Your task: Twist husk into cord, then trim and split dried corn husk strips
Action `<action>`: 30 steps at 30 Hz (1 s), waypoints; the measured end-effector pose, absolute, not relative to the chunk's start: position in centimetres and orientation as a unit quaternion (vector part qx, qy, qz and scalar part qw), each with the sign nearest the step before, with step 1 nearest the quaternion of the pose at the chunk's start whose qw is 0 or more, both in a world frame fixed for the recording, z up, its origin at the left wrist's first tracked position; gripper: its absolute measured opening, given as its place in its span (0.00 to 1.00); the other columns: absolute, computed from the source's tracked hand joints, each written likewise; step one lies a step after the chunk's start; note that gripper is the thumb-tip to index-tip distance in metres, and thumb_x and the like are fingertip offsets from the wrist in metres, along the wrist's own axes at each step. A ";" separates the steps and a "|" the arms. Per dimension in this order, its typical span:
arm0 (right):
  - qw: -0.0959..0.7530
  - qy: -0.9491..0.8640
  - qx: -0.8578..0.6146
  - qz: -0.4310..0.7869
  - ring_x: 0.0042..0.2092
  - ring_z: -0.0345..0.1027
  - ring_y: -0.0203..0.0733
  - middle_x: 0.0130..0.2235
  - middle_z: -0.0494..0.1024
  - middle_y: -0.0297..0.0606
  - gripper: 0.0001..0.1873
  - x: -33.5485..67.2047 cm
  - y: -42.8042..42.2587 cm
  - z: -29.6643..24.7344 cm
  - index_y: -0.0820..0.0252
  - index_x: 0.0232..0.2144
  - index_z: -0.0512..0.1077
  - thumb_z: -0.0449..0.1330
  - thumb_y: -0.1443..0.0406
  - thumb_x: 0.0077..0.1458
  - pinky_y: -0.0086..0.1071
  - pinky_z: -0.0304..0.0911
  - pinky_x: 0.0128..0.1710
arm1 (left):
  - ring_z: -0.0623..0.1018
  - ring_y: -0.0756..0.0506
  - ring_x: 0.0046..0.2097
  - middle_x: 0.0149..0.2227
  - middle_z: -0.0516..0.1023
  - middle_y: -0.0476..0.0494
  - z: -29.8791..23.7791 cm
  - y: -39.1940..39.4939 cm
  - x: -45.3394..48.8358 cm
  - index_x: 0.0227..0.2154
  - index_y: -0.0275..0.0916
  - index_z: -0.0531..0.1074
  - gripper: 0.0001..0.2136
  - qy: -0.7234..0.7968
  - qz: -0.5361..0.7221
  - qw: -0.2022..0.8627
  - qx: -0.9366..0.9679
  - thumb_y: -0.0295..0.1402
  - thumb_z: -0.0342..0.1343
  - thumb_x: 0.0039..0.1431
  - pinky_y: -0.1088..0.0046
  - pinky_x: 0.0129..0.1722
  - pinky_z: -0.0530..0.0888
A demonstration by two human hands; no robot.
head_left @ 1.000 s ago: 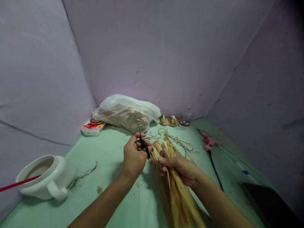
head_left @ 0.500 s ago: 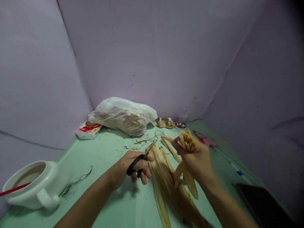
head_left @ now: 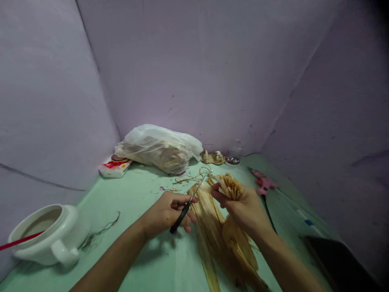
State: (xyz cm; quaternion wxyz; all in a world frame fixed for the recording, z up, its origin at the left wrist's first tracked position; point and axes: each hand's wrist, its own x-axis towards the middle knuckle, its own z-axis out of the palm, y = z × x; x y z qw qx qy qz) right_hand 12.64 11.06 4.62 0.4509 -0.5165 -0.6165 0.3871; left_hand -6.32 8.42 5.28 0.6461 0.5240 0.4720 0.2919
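Observation:
Black-handled scissors point(head_left: 182, 217) are in my left hand point(head_left: 170, 215), with the fingers around the handles and the blades pointing up and to the right. My right hand point(head_left: 243, 207) is closed around a bunch of dried corn husk point(head_left: 231, 186), its ruffled, layered end facing up. The scissor tips lie close to the left side of that hand; I cannot tell whether they touch the husk. Beneath the hands, long dried corn husks point(head_left: 212, 227) spread over the green table point(head_left: 146, 259). Thin cord point(head_left: 190, 178) lies just beyond them.
A white pot point(head_left: 54, 231) with a red stick stands at left, near dark thready fibres point(head_left: 101, 231). At the back are a tissue pack point(head_left: 115, 167), a plastic bag point(head_left: 158, 148), a woven piece point(head_left: 212, 157) and a clear container point(head_left: 233, 156). A pink glue gun point(head_left: 264, 182) and dark flat object point(head_left: 334, 259) are right.
My right hand has moved left and slightly down with the husk bunch, nearer the scissors. The scissors have turned in my left hand, and the glue gun shows more fully.

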 end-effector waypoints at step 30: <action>0.423 -0.672 -0.535 0.289 0.26 0.63 0.36 0.24 0.70 0.33 0.12 13.5 11.1 4.8 0.62 0.26 0.68 0.61 0.58 0.42 0.27 0.57 0.25 | 0.72 0.51 0.18 0.24 0.76 0.43 4.9 9.0 -6.3 0.41 0.31 0.64 0.20 0.506 0.398 0.604 0.470 0.27 0.55 0.41 0.83 0.09 0.58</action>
